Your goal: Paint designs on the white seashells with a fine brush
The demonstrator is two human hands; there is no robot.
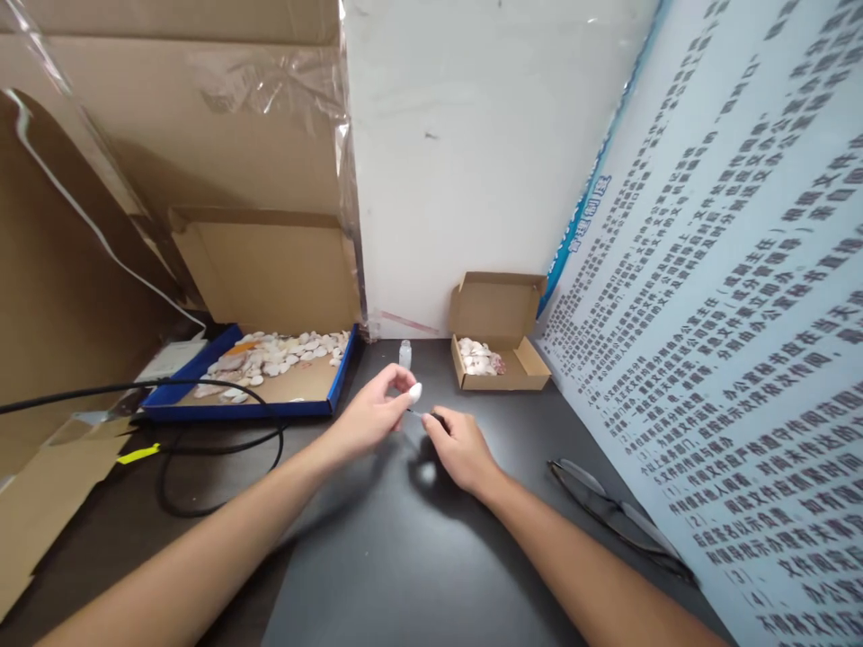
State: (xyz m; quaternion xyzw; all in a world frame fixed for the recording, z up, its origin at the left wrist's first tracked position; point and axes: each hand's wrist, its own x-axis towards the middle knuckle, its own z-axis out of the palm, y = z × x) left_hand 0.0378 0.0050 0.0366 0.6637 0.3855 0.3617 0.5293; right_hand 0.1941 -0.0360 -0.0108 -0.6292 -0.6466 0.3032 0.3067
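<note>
One small white shell (414, 393), smooth and rounded, is up between the left hand's fingertips, over the middle of a flat dark grey mat (378, 557). The left hand (378, 406) pinches it with thumb and finger. The right hand (465, 449) is just beside it, on the right, curled around a thin tool with a black handle (440, 419). Its thin tip points left, at the space just under the shell. I cannot tell if the tip touches it.

Just past the left hand, on the far side, a little clear bottle (404, 354) stands up on the mat. Far to the left is a wide, flat cardboard box with blue sides (235, 412). Its brown lid is up, and lots of pale shells (289, 355) are spread inside. Far to the right is a smaller brown cardboard box (505, 383), also open, with white shells (477, 357) piled in its left part.

Near on the right, dark-framed glasses (617, 512) lie beside a big light blue sign (742, 270) with black writing. On the left, a black cable (277, 440) loops near a bright yellow strip (138, 454).
</note>
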